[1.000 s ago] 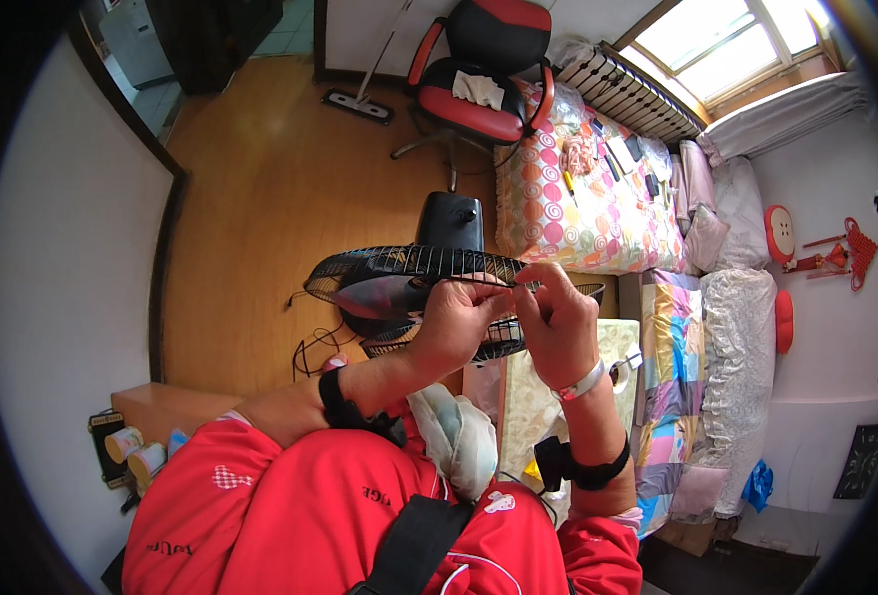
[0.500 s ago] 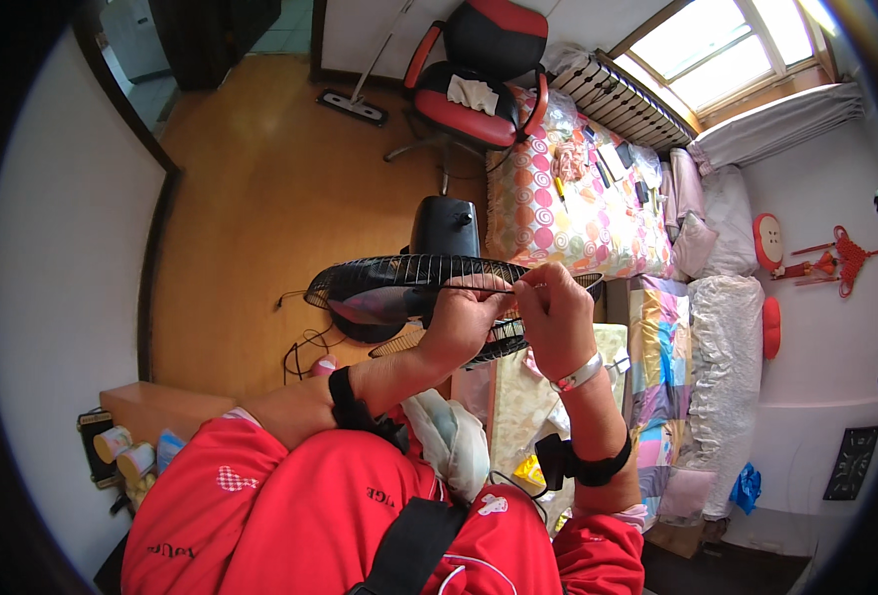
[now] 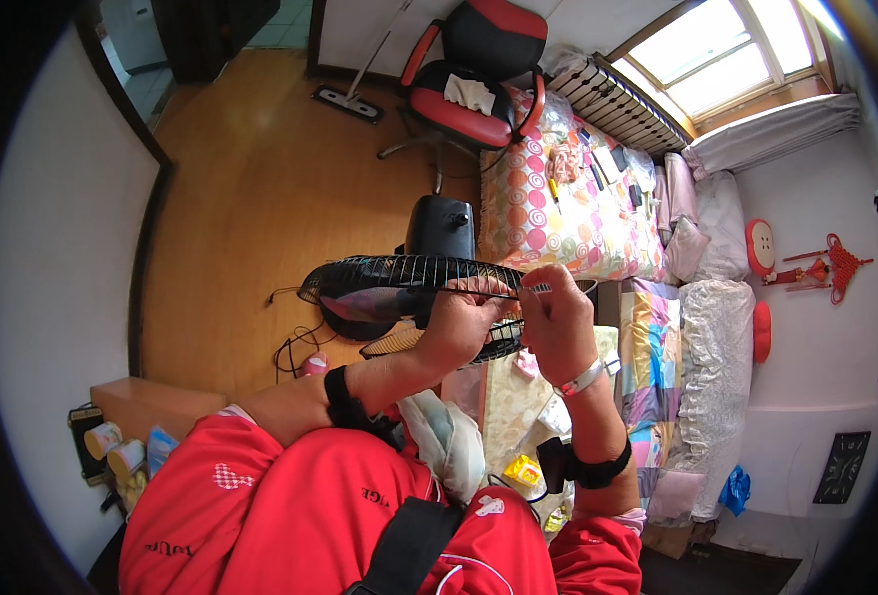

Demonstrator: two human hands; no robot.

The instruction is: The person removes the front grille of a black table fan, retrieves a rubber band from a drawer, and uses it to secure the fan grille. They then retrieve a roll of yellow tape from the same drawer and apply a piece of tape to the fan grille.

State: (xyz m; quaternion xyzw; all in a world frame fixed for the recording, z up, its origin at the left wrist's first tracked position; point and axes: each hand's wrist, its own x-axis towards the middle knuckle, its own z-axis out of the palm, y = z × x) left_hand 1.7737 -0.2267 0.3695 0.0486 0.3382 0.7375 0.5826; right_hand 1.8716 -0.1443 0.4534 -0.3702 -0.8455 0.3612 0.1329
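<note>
A black electric fan [image 3: 441, 228] stands in front of me, its motor housing facing away and its blades partly showing inside the wire guard [image 3: 365, 270]. My left hand [image 3: 459, 325] is closed on the guard's rim near the middle, fingers curled over the wires. Just to its right, my right hand [image 3: 561, 322] pinches the same rim with thumb and bent fingers. Whether a small clip or part sits between those fingertips is hidden. Another section of black wire guard [image 3: 501, 344] shows below and between my wrists.
Behind the fan stands a red and black office chair [image 3: 459, 104], with a flat mop [image 3: 348, 102] beside it. A bed with a patterned cover [image 3: 518, 213] holds small items at the right. Black cable [image 3: 285, 347] lies on the wooden floor, left of the fan.
The view has shifted slightly. Both hands stay on the guard's rim; the right fingers have changed their bend a little.
</note>
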